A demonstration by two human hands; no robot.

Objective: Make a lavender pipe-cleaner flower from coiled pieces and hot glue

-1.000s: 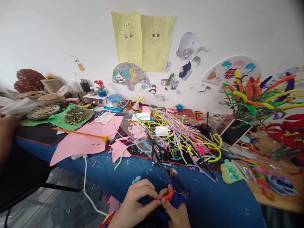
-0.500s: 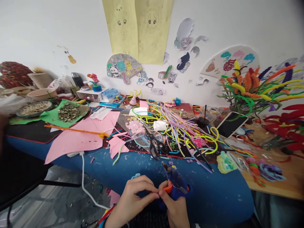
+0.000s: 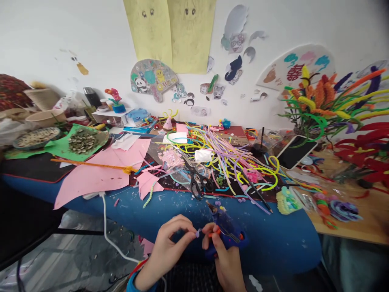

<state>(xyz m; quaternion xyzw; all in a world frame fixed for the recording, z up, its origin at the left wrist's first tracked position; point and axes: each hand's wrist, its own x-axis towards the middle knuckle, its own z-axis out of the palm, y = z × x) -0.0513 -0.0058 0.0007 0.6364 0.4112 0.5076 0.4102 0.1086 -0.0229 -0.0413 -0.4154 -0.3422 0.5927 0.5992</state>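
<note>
Between the thumb and fingertips of my left hand [image 3: 176, 237] is a small purple piece [image 3: 197, 233], perhaps a curled bit of pipe cleaner. My right hand [image 3: 225, 251] is closed around a blue hot glue gun [image 3: 227, 227] with an orange trigger, its dark, stained nozzle pointing away and up to the left. The right thumb and index finger lie beside the trigger, a small gap from the purple piece. Both hands are just above the near edge of the blue table cover [image 3: 273, 239]. Part of the glue gun's handle is hidden by my fingers.
Black scissors [image 3: 197, 182] lie beyond the hands, near a heap of coloured pipe cleaners [image 3: 225, 152] and a pencil [image 3: 261, 198]. Pink paper [image 3: 94, 178] spreads to the left. At right, a phone [image 3: 296, 152] leans by pipe-cleaner flowers [image 3: 325, 97]. A white cable [image 3: 106, 227] hangs at left.
My hands have drawn apart; they were touching at the fingertips, and the purple piece now shows in the left. The view has tipped down slightly.
</note>
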